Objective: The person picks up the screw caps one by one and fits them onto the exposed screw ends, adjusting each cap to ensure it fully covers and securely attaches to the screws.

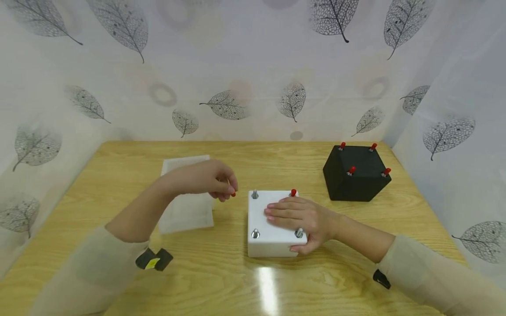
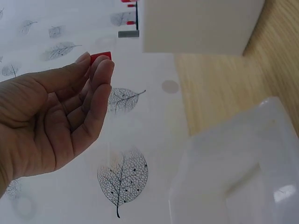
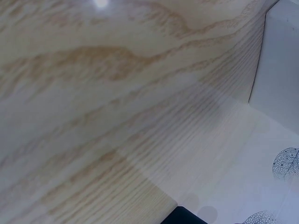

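Observation:
A white box stands on the table with metal posts at its top corners. A red cap sits on its back right post; the back left post, front left post and front right post show bare metal. My left hand pinches another small red cap between thumb and fingertips, left of the box and apart from it. My right hand lies on the box top with fingers straight, its thumb at the front right edge. The right wrist view does not show that hand.
A black box with red caps on its top corners stands at the back right of the wooden table. Under my left hand lies a translucent white tray. Leaf-patterned curtains enclose the back and sides.

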The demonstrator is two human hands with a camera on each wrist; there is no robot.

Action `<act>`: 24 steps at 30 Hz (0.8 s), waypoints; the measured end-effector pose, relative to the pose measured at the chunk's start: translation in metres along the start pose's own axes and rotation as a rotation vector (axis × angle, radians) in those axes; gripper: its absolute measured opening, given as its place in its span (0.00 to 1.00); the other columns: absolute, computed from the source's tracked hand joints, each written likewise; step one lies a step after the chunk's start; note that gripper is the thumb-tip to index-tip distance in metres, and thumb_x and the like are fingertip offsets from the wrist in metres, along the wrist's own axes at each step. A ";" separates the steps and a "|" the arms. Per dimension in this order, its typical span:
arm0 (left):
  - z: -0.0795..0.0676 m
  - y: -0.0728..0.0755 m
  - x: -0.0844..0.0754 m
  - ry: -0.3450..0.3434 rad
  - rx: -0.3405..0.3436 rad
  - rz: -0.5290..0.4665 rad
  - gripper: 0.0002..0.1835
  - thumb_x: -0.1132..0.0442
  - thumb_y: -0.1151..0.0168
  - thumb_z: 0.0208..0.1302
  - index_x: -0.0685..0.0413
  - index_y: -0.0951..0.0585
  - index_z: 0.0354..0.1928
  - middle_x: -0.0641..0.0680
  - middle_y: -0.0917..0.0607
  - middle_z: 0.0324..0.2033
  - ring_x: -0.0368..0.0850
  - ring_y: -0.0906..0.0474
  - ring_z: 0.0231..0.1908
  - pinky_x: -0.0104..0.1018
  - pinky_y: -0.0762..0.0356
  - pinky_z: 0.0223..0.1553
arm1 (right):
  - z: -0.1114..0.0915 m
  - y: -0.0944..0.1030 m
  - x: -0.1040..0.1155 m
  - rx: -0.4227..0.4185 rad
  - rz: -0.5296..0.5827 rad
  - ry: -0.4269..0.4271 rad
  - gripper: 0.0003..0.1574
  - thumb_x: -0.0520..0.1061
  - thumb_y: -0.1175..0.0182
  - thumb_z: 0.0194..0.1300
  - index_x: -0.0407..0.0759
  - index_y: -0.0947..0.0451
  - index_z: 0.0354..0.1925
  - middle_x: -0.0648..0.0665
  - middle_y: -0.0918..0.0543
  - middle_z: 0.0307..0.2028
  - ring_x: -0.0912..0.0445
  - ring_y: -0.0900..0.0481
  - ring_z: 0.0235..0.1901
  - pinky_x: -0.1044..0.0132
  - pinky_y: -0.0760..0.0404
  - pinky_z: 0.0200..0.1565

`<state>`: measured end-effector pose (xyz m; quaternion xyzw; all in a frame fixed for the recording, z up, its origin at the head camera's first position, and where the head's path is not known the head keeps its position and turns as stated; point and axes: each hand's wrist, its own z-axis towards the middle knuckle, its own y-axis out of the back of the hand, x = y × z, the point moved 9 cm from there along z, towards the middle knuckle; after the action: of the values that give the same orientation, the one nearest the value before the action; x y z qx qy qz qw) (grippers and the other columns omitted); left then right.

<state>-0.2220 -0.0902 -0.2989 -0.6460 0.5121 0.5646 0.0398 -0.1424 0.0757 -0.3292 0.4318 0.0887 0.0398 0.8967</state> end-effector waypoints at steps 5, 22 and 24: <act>0.000 -0.010 -0.015 -0.035 0.004 0.045 0.06 0.68 0.46 0.66 0.58 0.20 0.38 0.52 0.17 0.31 0.43 0.20 0.32 0.35 0.18 0.38 | 0.000 0.000 0.000 -0.003 0.001 0.002 0.39 0.63 0.51 0.63 0.30 0.25 0.54 0.34 0.21 0.54 0.43 0.23 0.54 0.53 0.24 0.54; 0.012 -0.041 -0.053 -0.108 -0.022 0.085 0.04 0.67 0.43 0.65 0.56 0.19 0.37 0.51 0.17 0.28 0.39 0.21 0.29 0.31 0.20 0.34 | -0.003 -0.001 0.000 -0.014 0.006 -0.008 0.39 0.62 0.50 0.63 0.30 0.25 0.54 0.35 0.20 0.53 0.43 0.22 0.53 0.53 0.24 0.54; 0.012 -0.045 -0.056 -0.116 -0.032 0.096 0.04 0.67 0.43 0.65 0.56 0.19 0.37 0.49 0.17 0.28 0.38 0.21 0.29 0.30 0.21 0.33 | -0.004 0.000 0.000 -0.023 0.005 -0.003 0.38 0.62 0.50 0.63 0.30 0.25 0.53 0.35 0.20 0.52 0.44 0.22 0.53 0.54 0.24 0.53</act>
<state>-0.1892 -0.0266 -0.2840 -0.5874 0.5303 0.6105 0.0317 -0.1429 0.0782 -0.3316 0.4219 0.0858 0.0423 0.9016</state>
